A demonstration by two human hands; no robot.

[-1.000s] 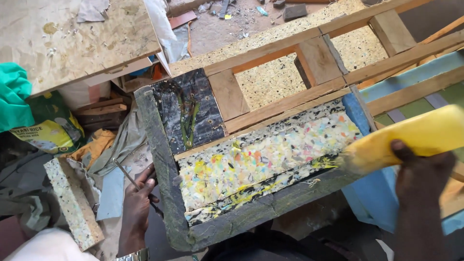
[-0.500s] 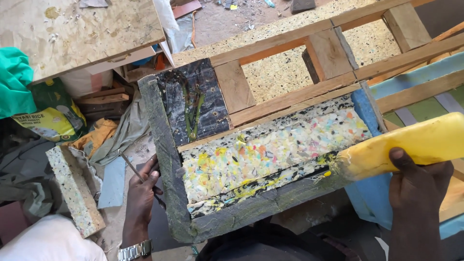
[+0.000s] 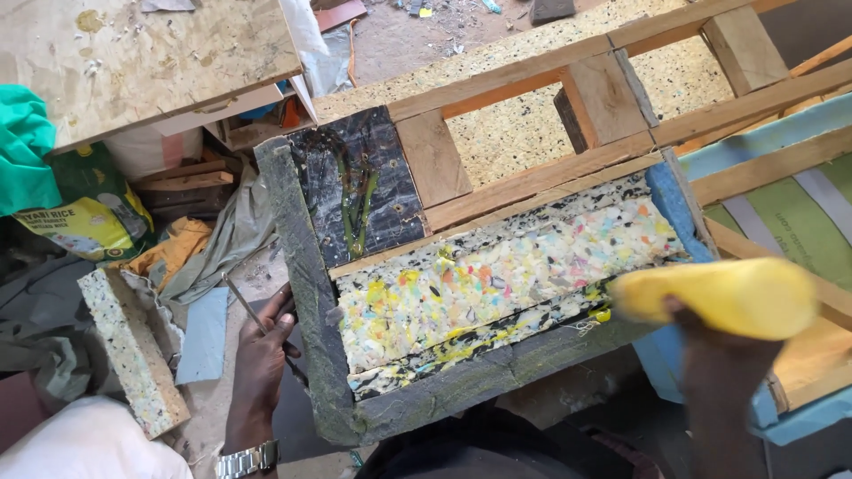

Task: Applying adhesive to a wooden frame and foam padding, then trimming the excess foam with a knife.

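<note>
While seen from above, looking down on a wooden furniture frame (image 3: 532, 177) lying on dusty ground. Padded at its near end with a panel of multicoloured speckled foam (image 3: 497, 284), edged by a dark grey padded border (image 3: 306, 293). Right hand (image 3: 723, 355) at lower right, clenched around a blurred yellow foam roll (image 3: 719, 297) held just over the right end of the speckled panel. Left hand (image 3: 262, 350) at lower left, pressed against the outer side of the grey border, fingers closed on a thin metal tool (image 3: 248, 306); silver wristwatch (image 3: 244, 461) on that wrist. Further left, a loose block of speckled foam (image 3: 133, 350) on the ground, with a yellow and green sack (image 3: 89, 222) and green cloth (image 3: 27, 146) behind it. Chipboard sheet (image 3: 142, 58) at upper left.
</note>
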